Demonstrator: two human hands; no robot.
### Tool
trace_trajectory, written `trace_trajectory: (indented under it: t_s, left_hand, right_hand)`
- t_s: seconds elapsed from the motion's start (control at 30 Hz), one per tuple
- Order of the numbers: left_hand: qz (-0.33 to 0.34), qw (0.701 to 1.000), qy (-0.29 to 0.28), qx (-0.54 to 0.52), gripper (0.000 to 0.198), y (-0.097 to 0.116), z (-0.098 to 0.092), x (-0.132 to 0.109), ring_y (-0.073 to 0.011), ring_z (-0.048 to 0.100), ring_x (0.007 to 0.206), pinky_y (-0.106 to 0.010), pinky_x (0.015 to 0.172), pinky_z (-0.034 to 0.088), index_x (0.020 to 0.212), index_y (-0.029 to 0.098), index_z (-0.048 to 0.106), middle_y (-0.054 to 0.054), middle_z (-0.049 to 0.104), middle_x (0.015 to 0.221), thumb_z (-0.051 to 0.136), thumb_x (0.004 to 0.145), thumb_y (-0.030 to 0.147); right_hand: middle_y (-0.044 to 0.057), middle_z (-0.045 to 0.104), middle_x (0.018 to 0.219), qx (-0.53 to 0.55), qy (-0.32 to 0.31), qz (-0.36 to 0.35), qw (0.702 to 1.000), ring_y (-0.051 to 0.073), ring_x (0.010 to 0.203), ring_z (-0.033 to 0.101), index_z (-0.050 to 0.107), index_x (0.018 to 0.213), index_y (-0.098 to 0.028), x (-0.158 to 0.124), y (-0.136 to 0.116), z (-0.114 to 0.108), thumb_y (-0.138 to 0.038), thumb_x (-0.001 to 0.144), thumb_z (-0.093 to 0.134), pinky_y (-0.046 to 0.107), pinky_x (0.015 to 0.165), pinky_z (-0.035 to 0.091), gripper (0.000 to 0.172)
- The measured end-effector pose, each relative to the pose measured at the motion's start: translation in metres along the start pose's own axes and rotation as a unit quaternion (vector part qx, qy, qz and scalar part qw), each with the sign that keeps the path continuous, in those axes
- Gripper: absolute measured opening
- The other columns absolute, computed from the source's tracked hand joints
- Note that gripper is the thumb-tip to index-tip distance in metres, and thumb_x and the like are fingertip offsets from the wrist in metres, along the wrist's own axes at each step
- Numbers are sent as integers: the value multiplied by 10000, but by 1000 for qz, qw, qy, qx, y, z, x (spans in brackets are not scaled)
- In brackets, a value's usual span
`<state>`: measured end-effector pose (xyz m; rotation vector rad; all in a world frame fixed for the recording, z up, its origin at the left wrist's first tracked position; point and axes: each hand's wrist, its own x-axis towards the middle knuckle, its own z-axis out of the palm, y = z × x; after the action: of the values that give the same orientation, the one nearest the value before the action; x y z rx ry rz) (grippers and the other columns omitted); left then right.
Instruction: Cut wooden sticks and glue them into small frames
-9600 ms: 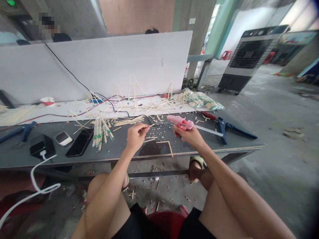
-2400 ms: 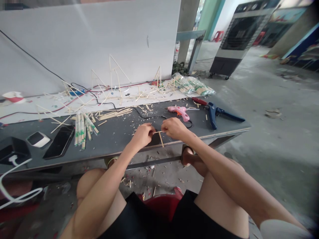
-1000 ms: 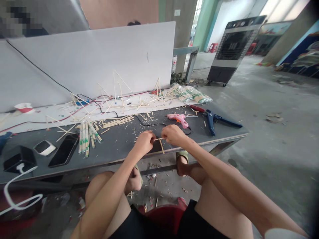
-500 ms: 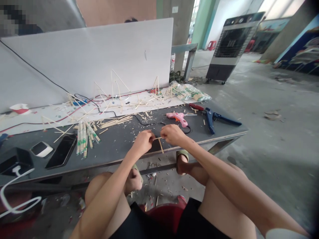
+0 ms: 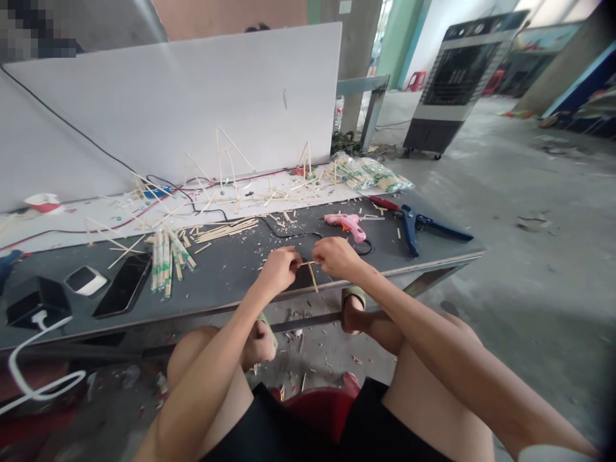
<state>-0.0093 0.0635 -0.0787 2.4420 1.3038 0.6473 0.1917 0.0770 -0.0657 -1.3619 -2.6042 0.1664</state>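
Head view: the left hand (image 5: 282,269) and the right hand (image 5: 337,258) are both pinched closed on a thin wooden stick (image 5: 308,262) above the desk (image 5: 221,282), with the pink glue gun (image 5: 347,224) lying just beyond them.

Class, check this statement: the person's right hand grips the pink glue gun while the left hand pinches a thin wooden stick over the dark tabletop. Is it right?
Wrong on one point: the head view shows the pink glue gun lying on the dark tabletop, not in the right hand, which is at the thin wooden stick as well. The left hand does pinch that stick over the tabletop.
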Motion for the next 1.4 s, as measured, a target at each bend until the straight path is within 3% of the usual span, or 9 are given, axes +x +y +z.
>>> trace_trajectory:
  t_s: [0.43, 1.4]
  left_hand:
    - [-1, 1000, 0, 0, 256, -2, 1, 1, -177, 642, 768, -271, 719, 464, 778, 159, 736, -58, 698, 824, 555, 756, -21]
    - [0, 1000, 4, 23, 284, -1, 4, -1, -181, 653, 761, -263, 722, 481, 792, 159, 749, -65, 717, 824, 542, 716, -19]
  right_hand:
    - [49, 687, 759, 14, -7, -36, 999, 163, 710, 539, 712, 703, -171, 3, 3, -2, -65, 661, 534, 290, 610, 251, 212]
    - [61, 744, 848, -29, -37, -5, 999, 180, 807, 617, 766, 819, -191, 0, -6, -11, -91, 722, 563, 275, 655, 314, 246]
